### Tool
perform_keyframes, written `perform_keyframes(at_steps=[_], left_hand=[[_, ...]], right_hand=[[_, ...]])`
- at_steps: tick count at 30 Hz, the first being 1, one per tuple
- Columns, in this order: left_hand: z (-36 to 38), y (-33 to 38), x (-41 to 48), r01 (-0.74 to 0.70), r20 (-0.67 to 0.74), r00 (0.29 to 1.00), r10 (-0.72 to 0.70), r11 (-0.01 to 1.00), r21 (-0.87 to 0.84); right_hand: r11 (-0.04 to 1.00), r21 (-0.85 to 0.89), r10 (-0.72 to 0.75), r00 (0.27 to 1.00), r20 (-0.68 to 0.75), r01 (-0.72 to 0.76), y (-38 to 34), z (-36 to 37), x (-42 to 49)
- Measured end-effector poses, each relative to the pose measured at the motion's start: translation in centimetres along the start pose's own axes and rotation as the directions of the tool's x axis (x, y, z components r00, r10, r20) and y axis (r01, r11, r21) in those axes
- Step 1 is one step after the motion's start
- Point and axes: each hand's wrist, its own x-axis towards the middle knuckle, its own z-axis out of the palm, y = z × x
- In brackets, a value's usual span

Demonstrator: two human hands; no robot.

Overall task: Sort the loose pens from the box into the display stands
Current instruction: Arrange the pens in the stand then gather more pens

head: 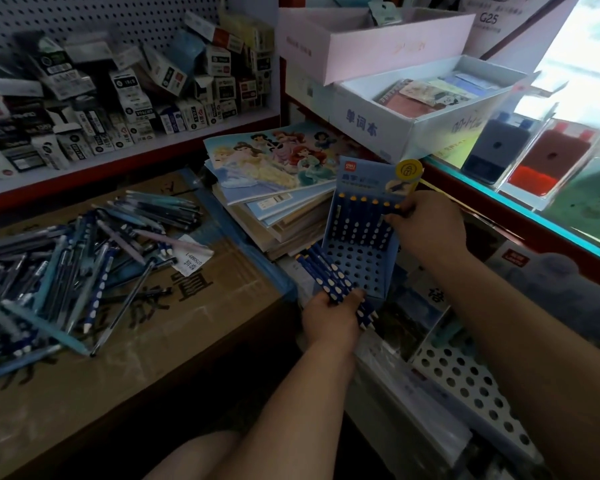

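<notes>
While the left hand (329,315) curls tight around a bundle of dark blue pens (326,275), the right hand (426,230) clamps its fingers and thumb on the right edge of the blue display stand (355,258), beside the back row. The stand sits at the centre of the view, tilted, with its header card toward 12 o'clock and its tray of holes toward 6. A row of pens (362,220) stands along the tray's back edge, long axes running 12 to 6, yellow ends up. The rows of holes nearer the person show open.

The held bundle lies just at the stand's 7 o'clock corner. Its long axis runs from 10 to 4 o'clock, yellow ends toward 10 and white tips toward 4, poking out past the fingers.

Room around the stand is tight. A stack of notebooks (274,188) presses close at its 10 o'clock side, and the red counter edge (499,209) runs past at 2 o'clock. At 9 o'clock, well apart, the loose pens (66,268) lie criss-crossed on the cardboard box (187,323). A white perforated stand (465,382) lies at 5 o'clock.
</notes>
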Motion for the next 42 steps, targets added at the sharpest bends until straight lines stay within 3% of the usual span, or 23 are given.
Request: perform_keyframes(at_steps=[4, 9, 12, 14, 18, 20, 23, 26, 38, 42], left_hand=[[0.0, 0.1, 0.0, 0.014, 0.014, 1.0, -0.014, 1.0, 0.017], [0.0, 0.1, -0.3, 0.034, 0.037, 0.999, -0.034, 0.999, -0.001], [-0.3, 0.3, -0.4, 0.018, 0.047, 0.999, -0.018, 1.0, -0.002], [-0.3, 0.4, -0.4, 0.002, 0.052, 0.999, -0.004, 0.999, 0.039], [-0.4, 0.3, -0.5, -0.029, 0.048, 0.999, 0.024, 0.993, 0.112], [-0.6, 0.3, -0.2, -0.022, 0.01, 1.0, 0.021, 0.994, 0.103], [-1.1, 0.4, 0.5, -0.007, -0.112, 0.994, 0.009, 1.0, 0.025], [-1.3, 0.6, 0.8, 0.026, -0.128, 0.991, -0.036, 0.997, -0.076], [-1.0, -0.4, 1.7, 0.057, -0.112, 0.992, -0.059, 0.998, -0.019], [-0.7, -0.5, 1.8, 0.061, -0.121, 0.991, -0.062, 0.998, -0.014]], right_hand=[[1.0, -0.02, -0.011, 0.998, -0.054, 0.009, -0.5, -0.2, -0.4], [0.973, 0.228, 0.003, 0.991, -0.131, 0.027, -1.4, -1.1, -2.8], [0.938, 0.336, -0.131, 0.983, 0.129, 0.081, -2.8, -1.1, -4.2], [0.94, 0.324, -0.225, 0.908, 0.353, 0.106, -3.6, -0.8, -4.8], [0.945, 0.217, -0.32, 0.839, 0.439, 0.247, -4.1, -0.2, -4.7], [0.942, 0.2, -0.33, 0.852, 0.406, 0.27, -4.2, -0.1, -4.2], [0.94, 0.262, -0.26, 0.957, 0.127, 0.221, -4.1, -0.2, -2.9], [0.901, 0.394, -0.164, 0.984, -0.076, 0.18, -4.0, 0.2, -2.0], [0.934, 0.257, -0.22, 0.967, -0.131, 0.247, -5.0, 2.3, -1.9], [0.946, 0.156, -0.276, 0.959, -0.067, 0.283, -5.1, 2.5, -2.0]])
